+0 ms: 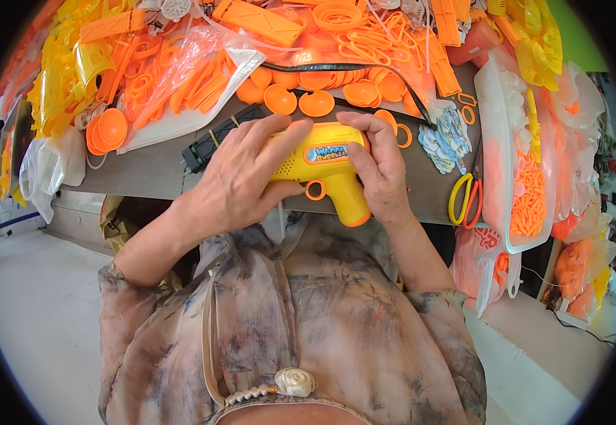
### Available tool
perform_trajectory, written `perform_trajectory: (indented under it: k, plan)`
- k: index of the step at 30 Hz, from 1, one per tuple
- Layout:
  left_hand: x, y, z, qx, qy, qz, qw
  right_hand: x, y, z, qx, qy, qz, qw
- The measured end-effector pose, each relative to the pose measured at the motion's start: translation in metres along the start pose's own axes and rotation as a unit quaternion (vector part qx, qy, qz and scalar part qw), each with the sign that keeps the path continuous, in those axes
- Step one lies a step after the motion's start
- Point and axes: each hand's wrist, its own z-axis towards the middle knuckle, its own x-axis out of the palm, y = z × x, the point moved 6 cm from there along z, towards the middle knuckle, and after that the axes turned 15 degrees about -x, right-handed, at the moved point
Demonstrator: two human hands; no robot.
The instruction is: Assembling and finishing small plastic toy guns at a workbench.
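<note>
Between my hands, above the front edge of the table, is a yellow toy bubble gun (333, 173) with a blue label on its side and an orange ring trigger (315, 189). Its handle points down toward me. My left hand (248, 166) wraps round the left end, thumb below and fingers over the top. My right hand (382, 159) grips the other end, with the thumb on the side beside the label. Just beyond the gun lie orange round cups (316, 103). To the left, partly behind my left hand, sits a black box-like device (198, 152).
Heaps of orange plastic parts (372, 42) cover the table's far side. Blue stickers (446, 138) lie at the right, near scissors (464, 198) with yellow and red handles. A white bin (510, 234) of small orange pieces stands at the right edge. Yellow parts (56, 85) are piled at left.
</note>
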Motion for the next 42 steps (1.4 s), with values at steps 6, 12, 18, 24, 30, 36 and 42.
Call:
perform_trajectory:
  k: [6, 12, 18, 24, 30, 36, 42]
  plan:
    - [-0.011, -0.006, 0.004, 0.003, -0.040, -0.051, 0.998, -0.007, 0.031, 0.004, 0.019, 0.068, -0.071, 0.995]
    - [-0.029, -0.024, -0.024, -0.007, -0.076, -0.094, 0.993, 0.010, 0.072, -0.002, -0.048, 0.180, -0.209, 0.960]
    - [-0.028, -0.015, -0.045, -0.169, 0.212, -0.253, 0.929, 0.073, 0.081, -0.011, -0.249, 0.302, -0.240, 0.888]
    - [-0.036, 0.017, -0.095, -0.276, 0.205, -0.224, 0.912, 0.120, 0.061, -0.019, -0.255, 0.322, -0.195, 0.891]
    - [-0.060, 0.099, -0.176, -0.474, 0.090, -0.486, 0.729, 0.121, 0.062, -0.015, -0.230, 0.333, -0.197, 0.893]
    - [-0.058, 0.195, -0.318, -0.585, -0.073, -0.528, 0.611, 0.077, 0.065, -0.025, -0.111, 0.356, -0.161, 0.914]
    - [-0.027, 0.256, -0.360, -0.787, -0.201, -0.181, 0.555, 0.067, 0.060, -0.028, -0.037, 0.338, -0.138, 0.930]
